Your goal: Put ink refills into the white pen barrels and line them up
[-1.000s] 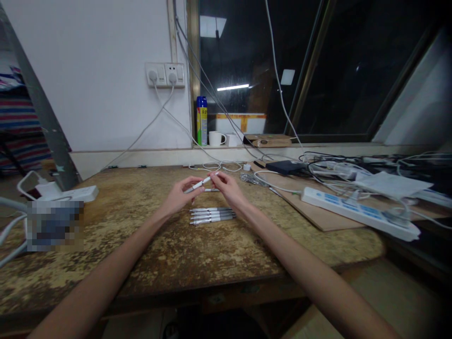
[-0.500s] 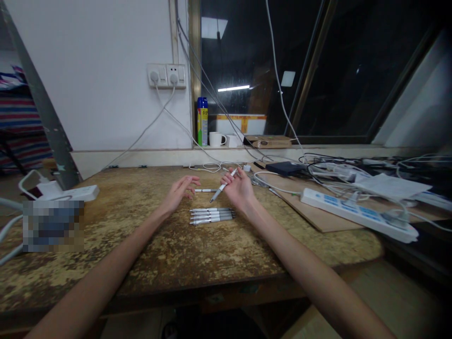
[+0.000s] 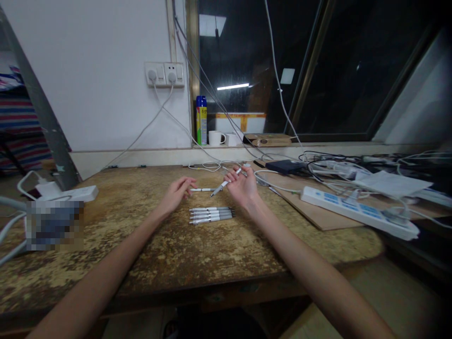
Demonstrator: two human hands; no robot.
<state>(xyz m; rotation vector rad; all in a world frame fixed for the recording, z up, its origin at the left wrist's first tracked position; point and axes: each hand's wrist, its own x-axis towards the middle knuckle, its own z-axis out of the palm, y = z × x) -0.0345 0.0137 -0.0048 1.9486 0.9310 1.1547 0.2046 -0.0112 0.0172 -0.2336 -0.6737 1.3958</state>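
1. So the held pen (image 3: 221,187) is looking slim and mostly white, with a greyer lower section and a narrow dark point. Finer markings are blurring out for me.
2. It's slanting: the point is aiming down-left, back toward the person's side, while the other end is rising up-right past the fingers. The long axis is running diagonally across the view.
3. It's sitting in the right hand (image 3: 242,188), above the worn wooden table (image 3: 169,263). Those fingers are curling closed around the barrel, palm showing.
4. The left hand (image 3: 176,194) is hanging loose, fingers half bent and gripping nothing I can see. It's hovering by the left end of a lone pen (image 3: 205,189); can't tell if it's touching.
5. That lone pen is lying flat, white, its axis running left to right.
6. Nearer the person, a row of pens (image 3: 211,215) is lying side by side, white on the left, grey on the right, dark tips pointing right.
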